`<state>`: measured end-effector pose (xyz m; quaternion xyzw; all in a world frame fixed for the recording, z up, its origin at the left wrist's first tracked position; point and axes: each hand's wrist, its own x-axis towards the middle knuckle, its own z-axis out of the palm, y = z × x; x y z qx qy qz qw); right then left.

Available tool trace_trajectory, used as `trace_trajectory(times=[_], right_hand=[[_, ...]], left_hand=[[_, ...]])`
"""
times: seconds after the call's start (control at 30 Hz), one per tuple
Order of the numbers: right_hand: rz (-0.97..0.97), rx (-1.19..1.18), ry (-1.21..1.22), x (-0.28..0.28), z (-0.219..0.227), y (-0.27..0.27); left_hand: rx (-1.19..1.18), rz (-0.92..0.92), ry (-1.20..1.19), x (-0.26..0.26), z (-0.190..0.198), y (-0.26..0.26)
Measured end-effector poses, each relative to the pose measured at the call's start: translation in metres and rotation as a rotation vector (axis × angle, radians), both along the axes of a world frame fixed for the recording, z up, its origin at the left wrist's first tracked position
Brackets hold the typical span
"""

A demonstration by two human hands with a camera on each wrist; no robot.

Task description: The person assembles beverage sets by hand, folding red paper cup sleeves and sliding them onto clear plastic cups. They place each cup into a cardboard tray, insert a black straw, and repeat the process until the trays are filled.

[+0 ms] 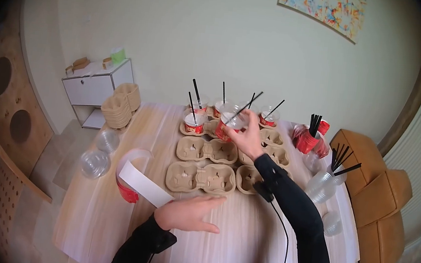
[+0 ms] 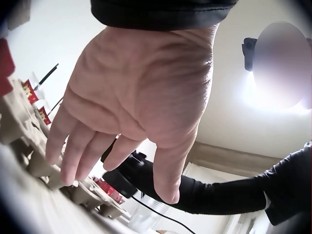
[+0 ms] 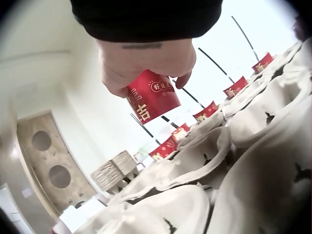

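Note:
My right hand grips a clear plastic cup with a red printed sleeve and a black straw leaning out of it. That cup is raised over the back part of the cardboard cup carriers, whose front pockets hold no cups. Several other red-sleeved cups with black straws sit in the carriers' back pockets. Low over the table, in front of the nearest carrier, my left hand has its fingers extended and thumb apart; its palm holds nothing in the left wrist view.
A strip of white paper with red pieces beside it curls left of the carriers. Clear plastic cups lie at the left edge, near stacked spare carriers. On the right stand a red container of straws and clear cups.

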<state>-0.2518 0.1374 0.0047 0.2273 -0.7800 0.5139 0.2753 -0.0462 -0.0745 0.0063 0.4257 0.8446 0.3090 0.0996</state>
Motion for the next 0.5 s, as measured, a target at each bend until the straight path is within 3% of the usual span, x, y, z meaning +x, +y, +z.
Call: trace_trajectory(times=[0.17, 0.5], right_hand=[[-0.129, 0.180, 0.128, -0.055, -0.025, -0.019], [-0.111, 0.349, -0.100, -0.080, -0.062, -0.017]], left_hand=[[-0.072, -0.031, -0.170, 0.005, 0.004, 0.011], [-0.019, -0.031, -0.129, 0.002, -0.002, 0.011]])
